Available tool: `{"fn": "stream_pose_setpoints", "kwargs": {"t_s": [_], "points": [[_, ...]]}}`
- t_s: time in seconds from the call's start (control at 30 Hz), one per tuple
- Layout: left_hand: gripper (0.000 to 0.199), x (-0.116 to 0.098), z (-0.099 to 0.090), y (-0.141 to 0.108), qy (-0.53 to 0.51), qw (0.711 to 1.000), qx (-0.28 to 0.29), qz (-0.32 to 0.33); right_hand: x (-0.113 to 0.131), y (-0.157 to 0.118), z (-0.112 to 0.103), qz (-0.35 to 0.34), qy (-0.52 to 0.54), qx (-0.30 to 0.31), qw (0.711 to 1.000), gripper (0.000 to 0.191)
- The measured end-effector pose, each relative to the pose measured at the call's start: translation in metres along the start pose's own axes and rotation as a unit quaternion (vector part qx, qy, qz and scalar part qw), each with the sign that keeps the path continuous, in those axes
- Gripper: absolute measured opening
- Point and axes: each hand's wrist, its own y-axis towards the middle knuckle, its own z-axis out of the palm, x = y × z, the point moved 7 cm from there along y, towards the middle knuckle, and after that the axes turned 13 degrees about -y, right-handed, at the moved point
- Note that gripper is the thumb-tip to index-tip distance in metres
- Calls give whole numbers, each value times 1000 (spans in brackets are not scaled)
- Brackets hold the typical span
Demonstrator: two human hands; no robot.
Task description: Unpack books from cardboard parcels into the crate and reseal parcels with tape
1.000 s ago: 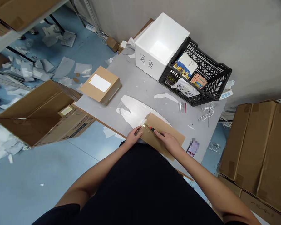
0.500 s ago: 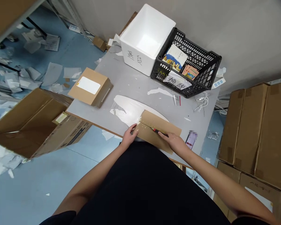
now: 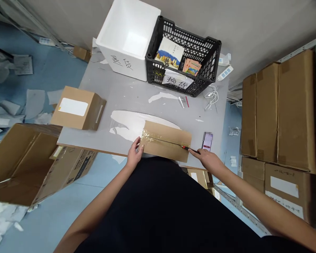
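A flat brown cardboard box (image 3: pixel 163 149) lies at the table's near edge, clear tape over its left end and a dark slit running along its middle seam. My left hand (image 3: pixel 134 154) grips the box's left end, thumb on the near side and fingers at the edge. In my right hand (image 3: pixel 209 160) is a box cutter (image 3: pixel 186 148) with a black and red handle, its tip at the seam near the box's right end. Just beyond my right hand lies a phone (image 3: pixel 207 141), its screen partly blurred out.
On the grey table (image 3: pixel 116 95) stand a closed carton (image 3: pixel 71 121), a white foam bin (image 3: pixel 121 65) and a black crate (image 3: pixel 200 82) holding books. A white cable (image 3: pixel 212 96) lies at the right. An open carton (image 3: pixel 65 172) sits on the floor; stacked boxes (image 3: pixel 295 112) fill the right side.
My right hand has drawn the box cutter rightward along the seam, from mid-box to near its right end. The slit is longer. My left hand stays at the left end; the view has shifted.
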Motion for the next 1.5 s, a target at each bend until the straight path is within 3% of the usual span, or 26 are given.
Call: {"fn": "stream_pose_setpoints", "kwargs": {"t_s": [0.3, 0.63, 0.77, 0.87, 1.03, 1.1, 1.17, 1.33, 1.5], "points": [[60, 3, 2, -1, 20, 1000, 3, 2, -21, -44, 24, 34, 11, -10, 999, 99], [61, 4, 7, -2, 45, 999, 21, -8, -27, -70, 28, 65, 78, -55, 993, 81], [64, 0, 7, -1, 53, 998, 37, -14, -38, -88, 45, 120, 118, -46, 985, 75], [62, -20, 9, 3, 125, 988, 70, 52, -47, -95, 62, 201, 256, -83, 942, 58], [55, -65, 36, 11, 289, 913, 183, 224, -29, -73, 83, 295, 520, -147, 788, 52], [53, -75, 53, 17, 319, 882, 231, 260, -13, -60, 89, 311, 590, -145, 731, 54], [53, -81, 70, 25, 341, 859, 266, 275, 1, -50, 93, 318, 631, -146, 692, 56], [57, -90, 106, 50, 375, 824, 316, 282, 18, -45, 104, 326, 668, -163, 650, 61], [63, -95, 127, 68, 367, 817, 342, 284, 24, -46, 106, 327, 691, -156, 625, 63]]}}
